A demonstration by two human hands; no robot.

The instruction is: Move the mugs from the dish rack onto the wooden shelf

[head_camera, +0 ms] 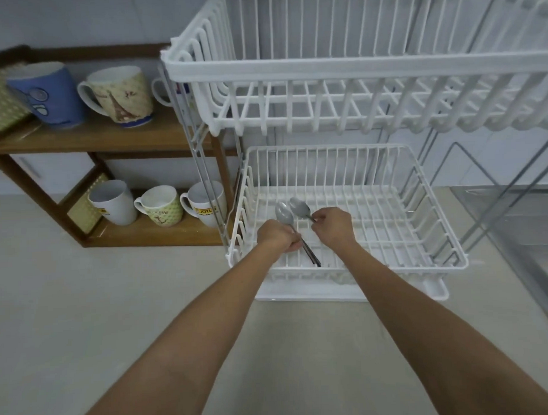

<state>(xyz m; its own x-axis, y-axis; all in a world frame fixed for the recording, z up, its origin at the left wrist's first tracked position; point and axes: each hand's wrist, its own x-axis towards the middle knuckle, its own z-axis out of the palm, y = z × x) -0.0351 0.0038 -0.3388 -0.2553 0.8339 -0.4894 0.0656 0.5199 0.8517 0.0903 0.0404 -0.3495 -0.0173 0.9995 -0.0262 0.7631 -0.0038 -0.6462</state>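
Both hands work inside the lower basket point(422, 233) of the white plastic-coated wire dish rack point(324, 72). The left hand point(278, 236) is curled closed around the thin dark handle of a grey, smooth oval-bowled spoon point(284, 213); the bowl stands just beyond its fingers and the handle end projects back toward the wrist. The right hand point(334, 227) pinches the stem of a second grey spoon point(300, 207) between thumb and bent fingers, its bowl lying just left of and beyond the fingertips, close beside the first spoon.

All mugs seen stand on the wooden shelf point(108, 138), well left of the left hand. Upper board: a glossy blue mug point(46, 95), a cream mug with a tower print point(123, 96), and a white mug point(166, 90) mostly hidden behind the rack's metal post. Lower board: a plain white mug point(114, 202), a squat green-patterned mug point(161, 205), and a white mug with a yellow label point(204, 203). Woven panels close the shelf's left end. The counter is pale and matt.
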